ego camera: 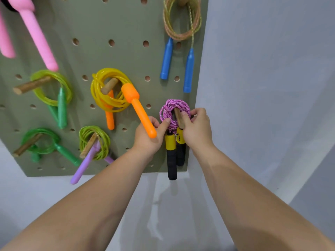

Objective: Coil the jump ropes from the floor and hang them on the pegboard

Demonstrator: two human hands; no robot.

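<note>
Rope coil [170, 107], pink, is looped over the wooden peg [179, 118] on the pegboard [126, 57], between your two grips. Your left hand [150, 138] pinches its left edge, thumb on the strands. Your right hand [197, 127] pinches its right edge, fingertips beside the peg. Yellow-black handles [171, 156] hang under both grips, long axes near vertical, ends pointing down. Orange handle [139, 111] crosses your left knuckles.

Bright, even indoor light with soft shadows.
Faint shadows fall on the pale wall [163, 205] below the pegboard [126, 24]; wide-angle bending slants the board's edges, and the pink handle [36, 33] near the corner looks soft.
</note>
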